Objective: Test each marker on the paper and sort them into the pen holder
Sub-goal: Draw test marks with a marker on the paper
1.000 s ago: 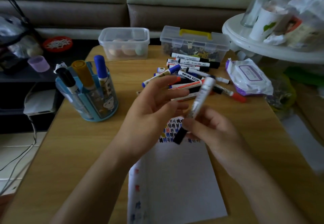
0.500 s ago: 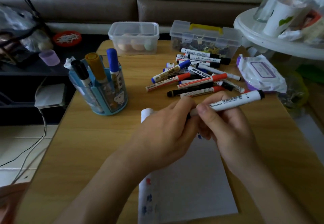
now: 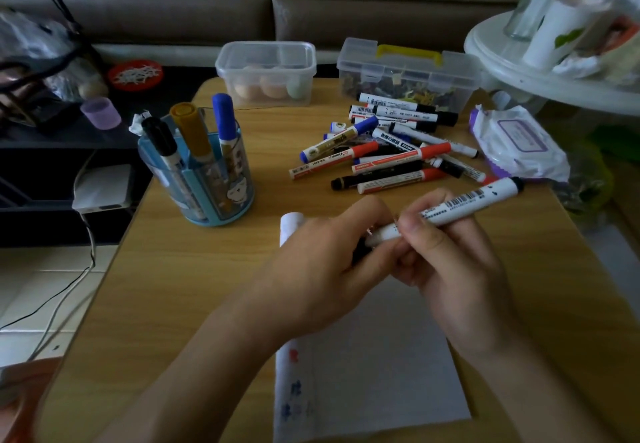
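Observation:
Over the white paper (image 3: 377,370), my right hand (image 3: 453,269) grips a white marker (image 3: 464,201) by its barrel, the black end pointing right. My left hand (image 3: 329,269) closes its fingers round the marker's dark cap end, which is mostly hidden under the fingers. A blue pen holder (image 3: 201,179) stands at the left with a black, a yellow and a blue marker upright in it. A pile of several markers (image 3: 388,151) lies on the wooden table (image 3: 194,286) beyond my hands.
Two clear plastic boxes (image 3: 266,71) (image 3: 405,75) stand at the table's far edge. A pack of wipes (image 3: 516,141) lies at the right. A white round stand (image 3: 554,61) crowds the upper right. Cables and a white device (image 3: 100,186) are off the left edge.
The marker went from upright to nearly level, and my left hand closed on its cap end. Since half a second ago both hands have barely shifted.

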